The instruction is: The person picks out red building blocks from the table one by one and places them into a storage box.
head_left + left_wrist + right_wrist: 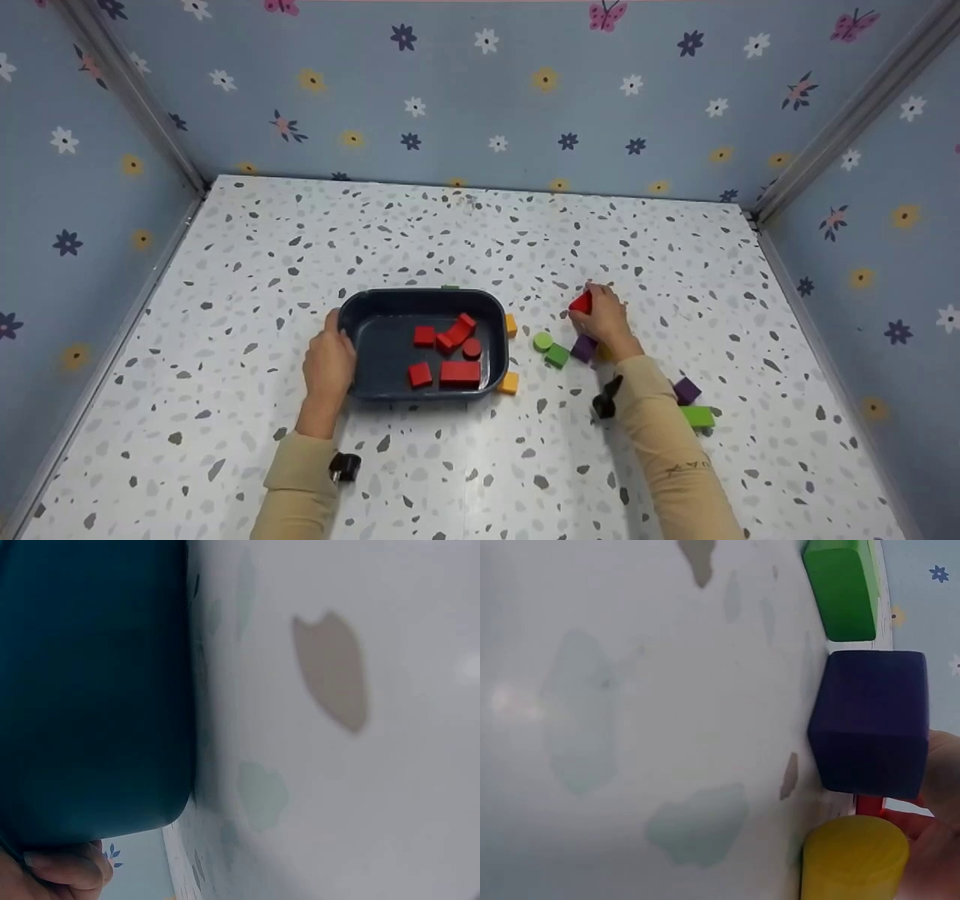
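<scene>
My left hand (328, 364) grips the left side of a dark blue rectangular tub (381, 358), its fingers curled at the wall in the left wrist view. Several red blocks lie inside the tub, among them a long one (460, 373) and a round one (472, 348). To the right of the tub, my right hand (606, 319) pinches a red block (580, 303) that looks triangular, partly hidden by the fingers. Close below that hand sit a purple cube (870, 724) and a yellow cylinder (855, 862), the cylinder mostly covered in the head view.
Between tub and right hand lie a light green round block (543, 341) and a green block (556, 355). Two orange-yellow blocks (508, 383) stand against the tub's right side. Beside the right sleeve are another purple block (686, 391) and a light green block (698, 417). Flowered walls enclose the speckled table (225, 315).
</scene>
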`<state>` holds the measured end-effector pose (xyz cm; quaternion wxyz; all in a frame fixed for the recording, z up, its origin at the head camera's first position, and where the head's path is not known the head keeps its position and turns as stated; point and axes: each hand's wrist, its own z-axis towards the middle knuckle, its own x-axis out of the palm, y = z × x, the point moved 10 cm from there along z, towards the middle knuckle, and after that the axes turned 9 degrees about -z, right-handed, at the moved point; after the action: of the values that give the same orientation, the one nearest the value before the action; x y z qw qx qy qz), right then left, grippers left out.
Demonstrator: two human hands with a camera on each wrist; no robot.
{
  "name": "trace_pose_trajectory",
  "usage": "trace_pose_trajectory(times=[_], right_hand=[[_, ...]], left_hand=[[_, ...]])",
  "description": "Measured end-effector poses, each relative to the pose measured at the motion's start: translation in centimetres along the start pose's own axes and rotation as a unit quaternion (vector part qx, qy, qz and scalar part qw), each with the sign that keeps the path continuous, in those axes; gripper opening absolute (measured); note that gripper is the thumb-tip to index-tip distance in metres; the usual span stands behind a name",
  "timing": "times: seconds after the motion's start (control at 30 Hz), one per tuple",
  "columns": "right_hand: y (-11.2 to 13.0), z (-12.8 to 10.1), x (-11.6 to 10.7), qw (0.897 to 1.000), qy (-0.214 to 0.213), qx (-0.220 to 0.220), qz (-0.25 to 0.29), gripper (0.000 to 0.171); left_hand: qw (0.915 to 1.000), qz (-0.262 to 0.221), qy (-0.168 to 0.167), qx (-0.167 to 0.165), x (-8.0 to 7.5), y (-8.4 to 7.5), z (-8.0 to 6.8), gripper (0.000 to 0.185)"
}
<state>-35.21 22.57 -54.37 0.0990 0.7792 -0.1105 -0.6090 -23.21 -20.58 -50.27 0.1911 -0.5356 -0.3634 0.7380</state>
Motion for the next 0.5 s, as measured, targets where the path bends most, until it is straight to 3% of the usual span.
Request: trace_pose_trajectory(times=[0.33, 0.5], right_hand=[[0.36, -0.12, -0.56, 0.998, -0.041, -0.030, 0.028, 0.061], [0.42, -0.40, -0.49, 0.998, -0.035, -0.023, 0.035, 0.063]], left_hand=[[1.0000, 0.001, 0.006, 0.002, 0.08, -0.11, 0.03, 0.036], [1.0000, 0.000, 0.009, 0.000, 0.10, -0.17, 0.05, 0.036]])
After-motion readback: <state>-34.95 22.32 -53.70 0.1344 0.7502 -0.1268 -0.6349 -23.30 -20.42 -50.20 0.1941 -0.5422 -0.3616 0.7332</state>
